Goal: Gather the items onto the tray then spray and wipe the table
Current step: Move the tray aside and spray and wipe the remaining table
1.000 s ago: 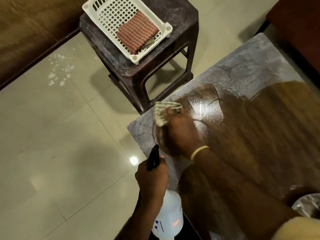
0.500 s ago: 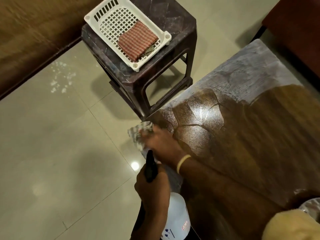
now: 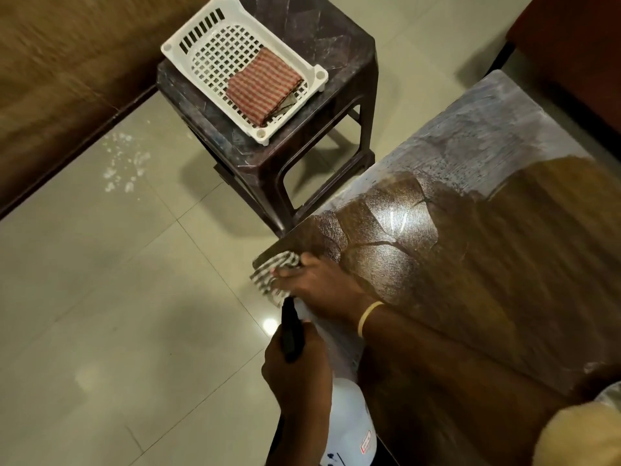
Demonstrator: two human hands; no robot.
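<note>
Wet wooden table (image 3: 453, 264) above tiled floor: right hand (image 3: 319, 284) presses a soft, limp striped cloth (image 3: 274, 274) under flattened fingers at the near corner (best bunched beneath the palm), left hand (image 3: 299, 375) gripping the spray bottle (image 3: 349, 428).

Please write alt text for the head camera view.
A right hand wipes the wooden table corner with a striped cloth; the left hand holds a spray bottle. Behind, a white tray sits on a stool.
</note>
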